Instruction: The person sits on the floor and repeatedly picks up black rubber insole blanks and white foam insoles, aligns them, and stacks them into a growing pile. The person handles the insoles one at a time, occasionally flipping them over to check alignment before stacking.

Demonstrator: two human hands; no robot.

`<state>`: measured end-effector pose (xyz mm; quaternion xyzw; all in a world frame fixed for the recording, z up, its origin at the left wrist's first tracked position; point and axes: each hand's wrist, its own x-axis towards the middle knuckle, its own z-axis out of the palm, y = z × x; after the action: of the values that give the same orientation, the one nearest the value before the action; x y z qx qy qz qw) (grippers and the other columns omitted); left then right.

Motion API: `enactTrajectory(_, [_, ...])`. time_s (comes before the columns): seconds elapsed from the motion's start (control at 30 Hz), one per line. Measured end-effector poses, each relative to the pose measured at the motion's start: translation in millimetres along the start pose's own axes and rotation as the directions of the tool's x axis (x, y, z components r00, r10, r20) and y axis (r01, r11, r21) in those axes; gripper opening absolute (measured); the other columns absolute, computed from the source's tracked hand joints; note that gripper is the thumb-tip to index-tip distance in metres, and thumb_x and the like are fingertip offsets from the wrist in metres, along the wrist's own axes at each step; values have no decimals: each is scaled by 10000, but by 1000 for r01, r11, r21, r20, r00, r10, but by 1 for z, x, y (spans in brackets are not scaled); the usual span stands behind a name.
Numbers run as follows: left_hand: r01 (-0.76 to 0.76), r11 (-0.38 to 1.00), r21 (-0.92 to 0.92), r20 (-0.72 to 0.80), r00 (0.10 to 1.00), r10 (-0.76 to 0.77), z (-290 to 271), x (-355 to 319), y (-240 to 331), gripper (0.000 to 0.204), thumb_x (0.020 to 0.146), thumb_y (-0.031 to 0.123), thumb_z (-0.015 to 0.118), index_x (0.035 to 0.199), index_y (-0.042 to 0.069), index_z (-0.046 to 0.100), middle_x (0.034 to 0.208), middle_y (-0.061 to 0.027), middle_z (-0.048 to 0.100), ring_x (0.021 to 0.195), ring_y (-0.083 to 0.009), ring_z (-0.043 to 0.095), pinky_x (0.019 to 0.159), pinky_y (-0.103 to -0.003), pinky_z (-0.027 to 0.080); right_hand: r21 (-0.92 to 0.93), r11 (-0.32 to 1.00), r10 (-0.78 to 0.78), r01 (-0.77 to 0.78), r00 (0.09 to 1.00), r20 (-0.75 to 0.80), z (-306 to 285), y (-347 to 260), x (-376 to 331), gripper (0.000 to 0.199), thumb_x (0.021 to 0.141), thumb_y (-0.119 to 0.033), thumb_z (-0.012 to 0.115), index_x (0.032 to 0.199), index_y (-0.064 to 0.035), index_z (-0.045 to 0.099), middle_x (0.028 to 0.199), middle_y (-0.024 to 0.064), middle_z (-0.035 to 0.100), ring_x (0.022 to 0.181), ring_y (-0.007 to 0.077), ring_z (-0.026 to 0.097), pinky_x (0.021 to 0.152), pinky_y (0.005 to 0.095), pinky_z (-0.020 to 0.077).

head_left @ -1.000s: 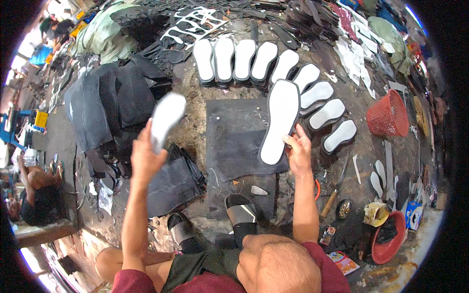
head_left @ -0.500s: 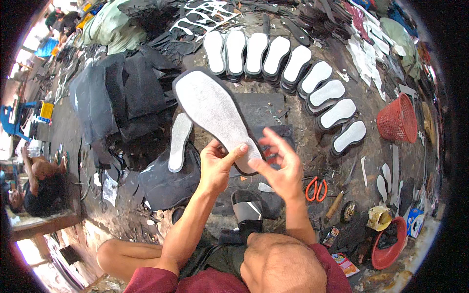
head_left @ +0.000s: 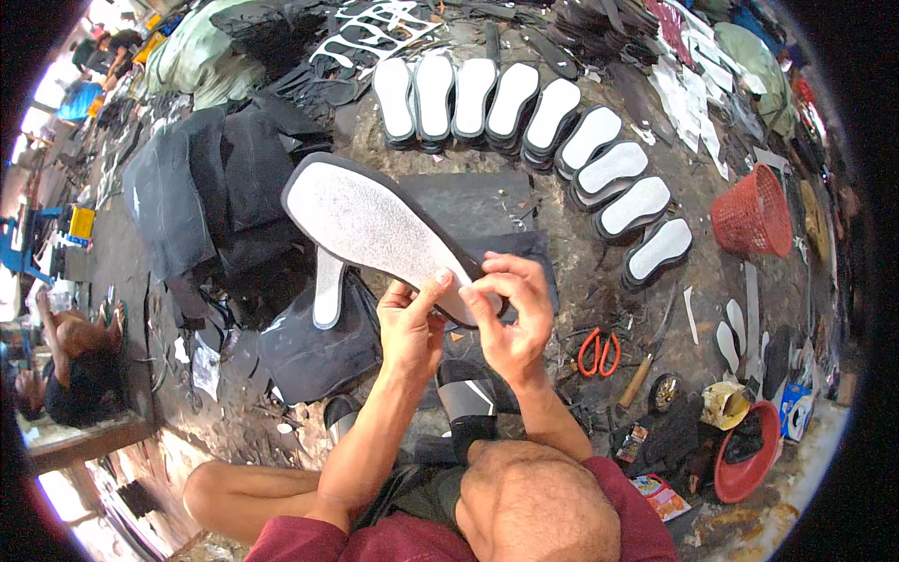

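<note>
A big shoe sole [head_left: 375, 229], white on top with a dark rim, is held up in the air over a dark mat [head_left: 478, 201] on the ground. Its toe end points up and to the left, and its heel end sits down between the two hands. The left hand [head_left: 410, 323] is under the heel end, with the thumb pressed on the white top and the fingers curled below, so it pinches the sole. The right hand [head_left: 513, 314] is just beside the left hand, with its fingers bent and closed on the heel edge. Both arms come up from the bottom, bent in toward each other. Above the sole, a row of white soles [head_left: 524, 117] lies in a curve, well apart from it. One small white sole [head_left: 328, 286] lies below the big sole, on dark sheets [head_left: 220, 197]. To the right of the sole are red scissors [head_left: 599, 351] near the right hand, and a red basket [head_left: 754, 211] farther off. There is bare ground between the hands and the scissors.
</note>
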<state>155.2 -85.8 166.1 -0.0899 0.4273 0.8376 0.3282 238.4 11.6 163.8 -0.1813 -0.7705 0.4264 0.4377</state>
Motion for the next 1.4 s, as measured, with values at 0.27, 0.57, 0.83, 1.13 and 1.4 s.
enactTrajectory(0.27, [-232, 910, 345, 218, 962, 163, -3, -1, 6, 296, 775, -16, 800, 1046, -10, 680, 1002, -104, 732, 891, -156, 691, 824, -304, 548, 359, 711, 552, -604, 796, 247, -8, -18, 30, 374, 830, -68, 776, 1176, 15, 663, 992, 76, 688, 862, 116, 619, 768, 264, 507])
enactTrajectory(0.57, [-96, 903, 419, 182, 983, 20, -9, 31, 29, 378, 810, -11, 781, 1156, -56, 632, 1016, -134, 725, 883, -157, 701, 793, -272, 563, 458, 702, 465, -545, 838, 286, -3, 14, -3, 352, 861, 21, 719, 1209, 33, 672, 1117, 103, 706, 961, 139, 663, 872, 272, 535])
enactTrajectory(0.83, [268, 900, 342, 485, 770, -414, 5, 61, 38, 667, 829, 45, 718, 1419, 4, 411, 1178, -110, 655, 909, -175, 688, 763, -306, 581, 334, 901, 265, -278, 961, 84, -62, 53, 47, 976, 794, -68, 730, 1587, -109, 163, 1562, 188, 343, 1344, 315, 458, 1001, 458, 488])
enactTrajectory(1.13, [-155, 668, 727, 413, 877, -246, -76, 93, -73, 754, 750, 419, 788, 1382, 94, 536, 1171, -119, 622, 1085, -281, 572, 966, -432, 460, 193, 923, 321, -332, 943, 85, -172, 111, 81, 297, 835, -3, 736, 1129, -23, 697, 1047, 126, 721, 972, 190, 657, 907, 333, 511])
enactTrajectory(1.4, [-681, -76, 728, 616, 699, -362, -123, 140, -102, 325, 723, 239, 774, 1010, 95, 726, 970, -117, 697, 834, -304, 634, 786, -423, 537, 185, 946, 323, -267, 712, -624, -179, 89, 53, 306, 892, -74, 728, 1172, 26, 658, 1127, 167, 706, 1009, 201, 668, 923, 357, 535])
